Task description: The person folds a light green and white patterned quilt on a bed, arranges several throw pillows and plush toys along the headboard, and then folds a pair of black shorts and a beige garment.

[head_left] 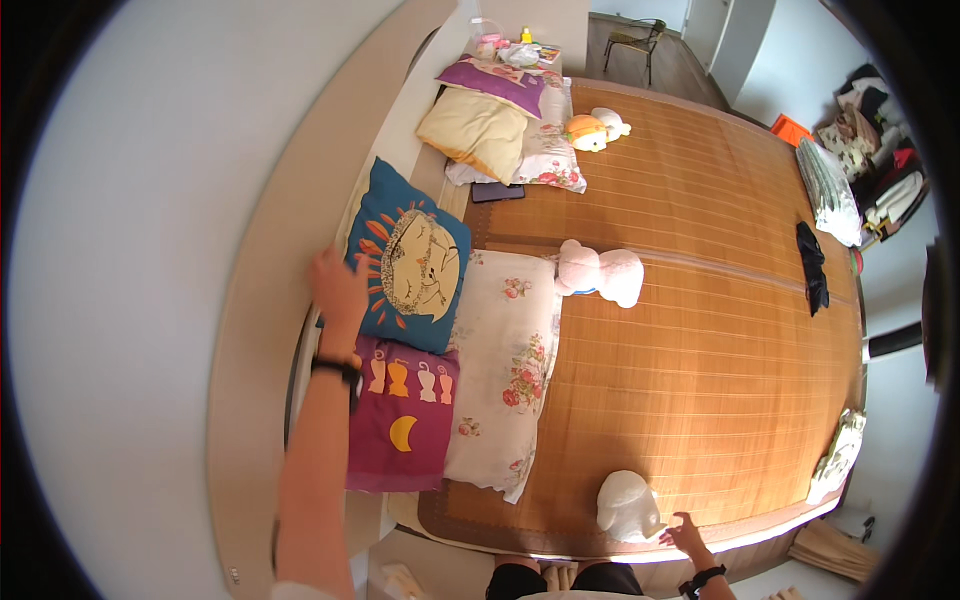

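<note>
My left hand point(337, 287) is at the left edge of a teal cushion point(415, 265) with a sleeping animal print. Its fingers curl round that edge, partly hidden, with the thumb on the printed side. The teal cushion overlaps a purple cushion point(400, 465) with cat figures and a yellow moon. Beside both lies a white floral pillow point(500, 330). At the near edge of the bed, my right hand point(686, 538) has its fingers spread and holds nothing. Close to those fingertips sits a white plush toy point(625, 505).
A brown bed mat point(690, 400) spreads to the right of the pillows, bearing a pink plush toy point(600, 272). Farther off are a cream cushion point(472, 132), a dark tablet-like object point(497, 192) and an orange-and-white plush point(588, 132). The curved headboard point(262, 330) runs along the left.
</note>
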Tool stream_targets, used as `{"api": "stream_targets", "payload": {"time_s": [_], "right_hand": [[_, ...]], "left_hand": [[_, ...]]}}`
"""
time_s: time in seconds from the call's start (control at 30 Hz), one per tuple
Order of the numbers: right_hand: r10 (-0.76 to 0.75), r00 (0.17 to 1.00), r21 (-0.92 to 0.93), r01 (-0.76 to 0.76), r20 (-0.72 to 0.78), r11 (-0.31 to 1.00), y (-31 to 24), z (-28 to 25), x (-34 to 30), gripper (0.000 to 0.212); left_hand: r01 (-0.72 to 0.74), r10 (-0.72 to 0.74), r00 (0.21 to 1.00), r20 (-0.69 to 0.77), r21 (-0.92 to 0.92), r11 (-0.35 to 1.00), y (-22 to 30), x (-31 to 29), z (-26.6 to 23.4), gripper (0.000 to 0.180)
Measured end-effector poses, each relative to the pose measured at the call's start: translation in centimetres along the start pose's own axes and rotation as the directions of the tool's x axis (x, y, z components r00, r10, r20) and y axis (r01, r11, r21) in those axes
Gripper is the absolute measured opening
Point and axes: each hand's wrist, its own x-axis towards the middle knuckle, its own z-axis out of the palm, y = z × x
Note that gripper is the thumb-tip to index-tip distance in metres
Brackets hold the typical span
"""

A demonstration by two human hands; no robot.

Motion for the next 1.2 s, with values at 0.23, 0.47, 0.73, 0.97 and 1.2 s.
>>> {"api": "stream_targets", "payload": {"time_s": [0.23, 0.47, 0.73, 0.97, 1.2], "right_hand": [[0.06, 0.997, -0.009, -0.06, 0.051, 0.998, -3.6, -1.0, 0.2, 0.047], [0.135, 0.985, -0.129, -0.121, 0.106, 0.984, -1.3, -2.7, 2.4, 0.047], [0.178, 0.976, 0.037, -0.184, 0.13, 0.982, -0.6, -0.8, 4.9, 0.041], [0.195, 0.943, -0.057, -0.186, 0.271, 0.981, -2.2, 5.2, 1.2, 0.021], [0.173, 0.964, 0.045, -0.186, 0.202, 0.982, -0.5, 3.9, -2.5, 0.018]], "left_hand": [[0.789, -0.781, 0.589, 0.206, -0.355, 0.501, -4.5, -32.2, -11.1, 0.044], [0.813, -0.644, 0.29, 0.708, -0.537, -0.224, -5.1, -40.4, -5.3, 0.091], [0.796, -0.648, 0.601, 0.468, -0.423, 0.433, -10.2, -38.9, -18.9, 0.054], [0.466, -0.187, 0.84, 0.509, -0.501, 0.73, -14.7, -27.5, -22.5, 0.049], [0.326, -0.152, 0.849, 0.506, -0.277, 0.904, -15.8, -21.9, -17.2, 0.041]]}}
